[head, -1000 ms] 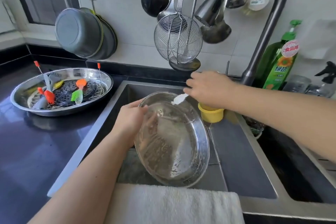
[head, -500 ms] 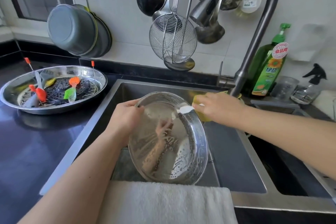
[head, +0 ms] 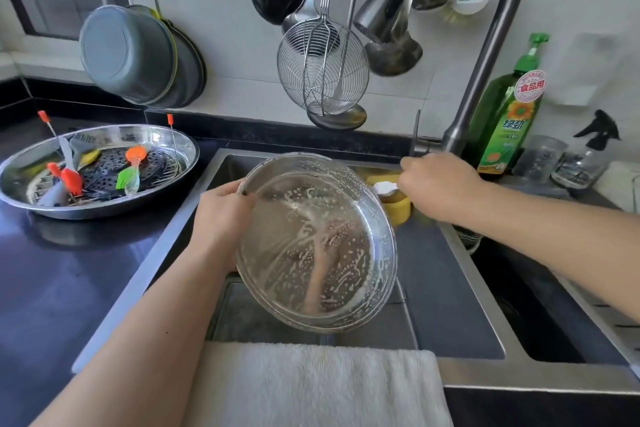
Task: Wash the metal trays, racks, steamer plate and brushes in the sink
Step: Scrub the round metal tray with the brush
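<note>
Metal tray (head: 317, 253) sudsy, tilted over sink (head: 460, 305) | left hand (head: 221, 215) grips rim | right hand (head: 438, 185) pinches white brush (head: 384, 187) | black counter (head: 52, 288)

Home kitchen: steel double sink (head: 460, 295) in dark countertop (head: 69, 288), tall grey gooseneck faucet (head: 485, 55) far right, ladles and round wire skimmer (head: 322, 69) hanging on white tiled wall, green dish-soap bottle (head: 509, 114).

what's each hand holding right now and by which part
The left hand grips the soapy metal tray by its left rim. The right hand holds a white-tipped brush by its hidden handle.
</note>
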The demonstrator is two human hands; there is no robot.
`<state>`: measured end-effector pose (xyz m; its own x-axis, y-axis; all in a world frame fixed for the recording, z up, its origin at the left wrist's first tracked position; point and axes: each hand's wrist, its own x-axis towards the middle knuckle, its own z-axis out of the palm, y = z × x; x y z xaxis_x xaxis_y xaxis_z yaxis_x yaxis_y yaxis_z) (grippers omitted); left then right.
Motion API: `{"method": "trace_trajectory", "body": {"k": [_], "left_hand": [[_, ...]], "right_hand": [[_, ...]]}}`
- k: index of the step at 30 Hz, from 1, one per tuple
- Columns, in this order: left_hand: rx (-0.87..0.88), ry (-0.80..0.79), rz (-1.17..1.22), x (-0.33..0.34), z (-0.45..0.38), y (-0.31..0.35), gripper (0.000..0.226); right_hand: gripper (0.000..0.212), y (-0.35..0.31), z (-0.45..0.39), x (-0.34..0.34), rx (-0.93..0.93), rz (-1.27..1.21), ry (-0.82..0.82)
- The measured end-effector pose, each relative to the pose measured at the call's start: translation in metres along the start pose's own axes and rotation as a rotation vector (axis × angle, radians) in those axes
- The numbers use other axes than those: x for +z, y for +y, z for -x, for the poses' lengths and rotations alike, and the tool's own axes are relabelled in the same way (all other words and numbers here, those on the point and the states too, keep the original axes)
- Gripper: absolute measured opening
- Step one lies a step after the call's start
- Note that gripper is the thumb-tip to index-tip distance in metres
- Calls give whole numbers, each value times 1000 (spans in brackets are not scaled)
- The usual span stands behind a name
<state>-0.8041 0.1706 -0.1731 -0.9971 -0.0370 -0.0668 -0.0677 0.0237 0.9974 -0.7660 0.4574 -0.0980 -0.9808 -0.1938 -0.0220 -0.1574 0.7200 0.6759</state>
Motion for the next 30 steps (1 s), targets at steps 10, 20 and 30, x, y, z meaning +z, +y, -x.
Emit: {"method": "trace_trajectory", "body": {"k": [10,20,30], "left_hand": [[30,-85,-139,6,4,-4,48],[30,-26,-98,7,4,-6,55],[42,45,-141,7,8,-4,63]], "right_hand": [[28,-29,-14,7,-208,-13,223],[20,-54,2,20,-128,-142,-17],[60,-83,35,15,-268,-481,-498]]}}
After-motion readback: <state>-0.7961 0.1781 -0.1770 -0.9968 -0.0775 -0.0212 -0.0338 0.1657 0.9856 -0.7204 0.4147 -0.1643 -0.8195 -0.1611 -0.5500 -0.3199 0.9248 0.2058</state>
